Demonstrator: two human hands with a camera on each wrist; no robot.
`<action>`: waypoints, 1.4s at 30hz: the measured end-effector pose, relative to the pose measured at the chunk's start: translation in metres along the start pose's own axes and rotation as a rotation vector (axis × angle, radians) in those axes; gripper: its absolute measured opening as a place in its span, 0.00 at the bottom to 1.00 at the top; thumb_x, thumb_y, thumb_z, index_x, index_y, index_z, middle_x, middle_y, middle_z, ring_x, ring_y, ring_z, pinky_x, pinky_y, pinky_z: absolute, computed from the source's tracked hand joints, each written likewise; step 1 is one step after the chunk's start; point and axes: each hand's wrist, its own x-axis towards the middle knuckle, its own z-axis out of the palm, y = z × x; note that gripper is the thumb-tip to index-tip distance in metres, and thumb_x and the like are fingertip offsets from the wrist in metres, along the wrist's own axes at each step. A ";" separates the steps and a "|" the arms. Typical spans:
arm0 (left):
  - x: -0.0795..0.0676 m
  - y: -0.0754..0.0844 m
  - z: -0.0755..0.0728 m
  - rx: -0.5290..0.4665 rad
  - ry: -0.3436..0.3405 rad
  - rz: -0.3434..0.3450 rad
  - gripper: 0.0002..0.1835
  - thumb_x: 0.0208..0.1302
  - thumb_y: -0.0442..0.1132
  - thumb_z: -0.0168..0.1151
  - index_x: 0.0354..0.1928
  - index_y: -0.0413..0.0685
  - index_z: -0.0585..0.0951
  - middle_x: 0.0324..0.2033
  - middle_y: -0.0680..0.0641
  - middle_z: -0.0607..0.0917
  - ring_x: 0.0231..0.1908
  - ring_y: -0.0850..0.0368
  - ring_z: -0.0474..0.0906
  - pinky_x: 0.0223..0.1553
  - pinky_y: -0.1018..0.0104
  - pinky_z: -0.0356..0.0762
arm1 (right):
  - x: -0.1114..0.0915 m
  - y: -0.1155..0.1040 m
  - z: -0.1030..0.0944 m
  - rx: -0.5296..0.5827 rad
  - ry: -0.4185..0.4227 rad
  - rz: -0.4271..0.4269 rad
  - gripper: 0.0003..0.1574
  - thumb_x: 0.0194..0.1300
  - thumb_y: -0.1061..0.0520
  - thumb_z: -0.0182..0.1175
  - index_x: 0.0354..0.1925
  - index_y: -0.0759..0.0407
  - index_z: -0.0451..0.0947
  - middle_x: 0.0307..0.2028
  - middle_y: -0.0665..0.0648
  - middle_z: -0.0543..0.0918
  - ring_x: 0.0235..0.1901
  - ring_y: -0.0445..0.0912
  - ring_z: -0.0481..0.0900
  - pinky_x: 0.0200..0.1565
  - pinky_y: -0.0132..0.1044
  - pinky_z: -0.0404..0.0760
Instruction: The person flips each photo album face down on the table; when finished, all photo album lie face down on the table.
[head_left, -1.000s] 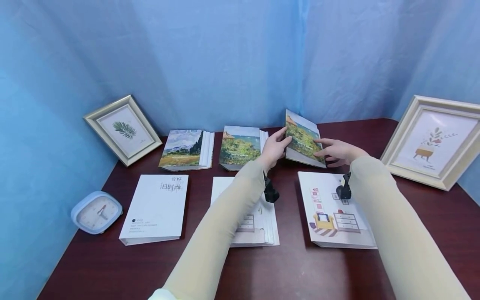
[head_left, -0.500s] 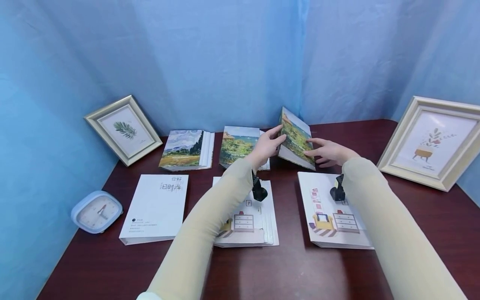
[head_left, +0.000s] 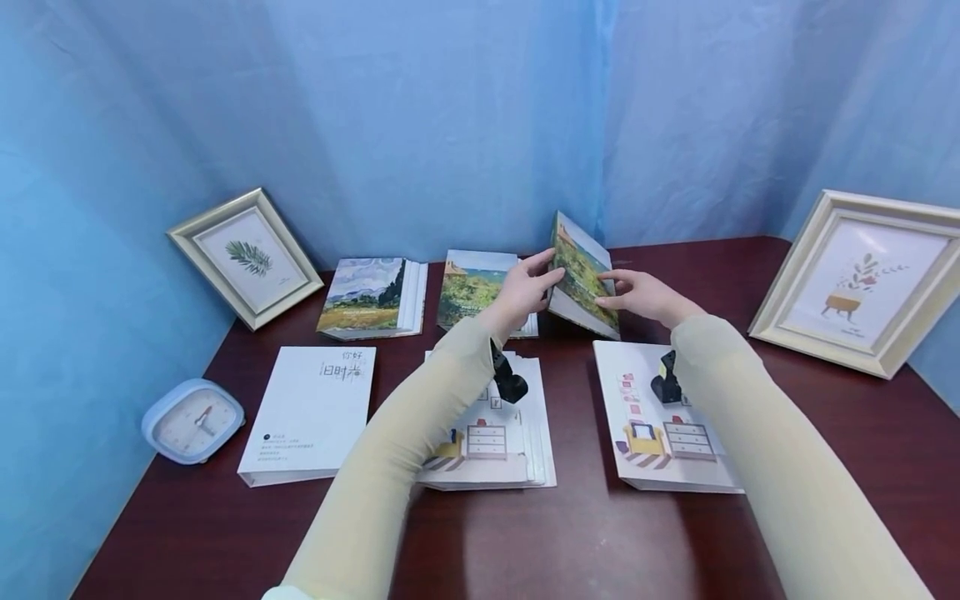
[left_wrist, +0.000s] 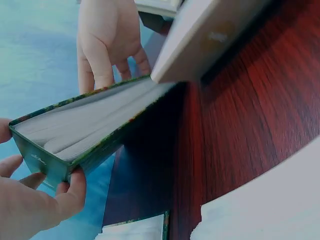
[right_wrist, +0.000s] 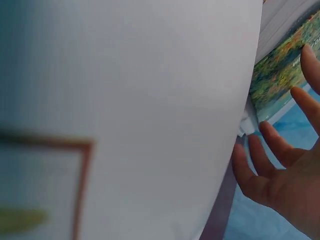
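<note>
A photo album (head_left: 579,265) with a painted garden-and-sea cover stands tilted at the back of the table. My left hand (head_left: 519,293) grips it by the spine (left_wrist: 39,159), thumb on one cover and fingers on the other in the left wrist view. White page edges show between its covers. At the album's right side, my right hand (head_left: 647,297) has its fingertips by the cover; the right wrist view shows those fingers (right_wrist: 272,140) spread and mostly straight. A similar album (head_left: 476,287) lies just left, partly behind my left hand.
An album with a landscape painting (head_left: 363,292) lies further left. In front are a white binder (head_left: 311,417) and two white albums with furniture drawings (head_left: 487,467) (head_left: 660,467). A blue clock (head_left: 193,421) and two picture frames (head_left: 288,308) (head_left: 892,362) flank them. Blue curtain (head_left: 420,125) hangs behind.
Both hands and the tilted album have moved left, closer to the neighbouring album. The album has turned more, with its spine edge higher.
</note>
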 end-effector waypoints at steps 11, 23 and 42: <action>-0.006 0.006 -0.003 -0.065 -0.044 -0.048 0.28 0.69 0.41 0.55 0.70 0.55 0.64 0.72 0.48 0.58 0.70 0.51 0.57 0.65 0.58 0.64 | -0.007 -0.015 -0.003 0.207 -0.010 -0.064 0.39 0.70 0.56 0.53 0.73 0.57 0.49 0.69 0.72 0.54 0.66 0.64 0.59 0.62 0.58 0.66; -0.006 0.011 0.002 -0.039 -0.192 -0.056 0.28 0.71 0.43 0.52 0.71 0.60 0.61 0.72 0.52 0.58 0.70 0.56 0.58 0.65 0.58 0.66 | -0.017 -0.031 -0.018 0.332 -0.012 -0.091 0.46 0.70 0.44 0.51 0.75 0.50 0.39 0.70 0.71 0.51 0.65 0.67 0.60 0.58 0.62 0.69; -0.003 0.003 0.019 0.005 -0.185 0.031 0.31 0.66 0.35 0.59 0.69 0.59 0.65 0.66 0.46 0.70 0.63 0.52 0.70 0.60 0.54 0.72 | -0.027 -0.042 -0.036 0.374 -0.058 -0.074 0.52 0.67 0.39 0.53 0.75 0.44 0.32 0.73 0.68 0.46 0.66 0.69 0.58 0.57 0.63 0.69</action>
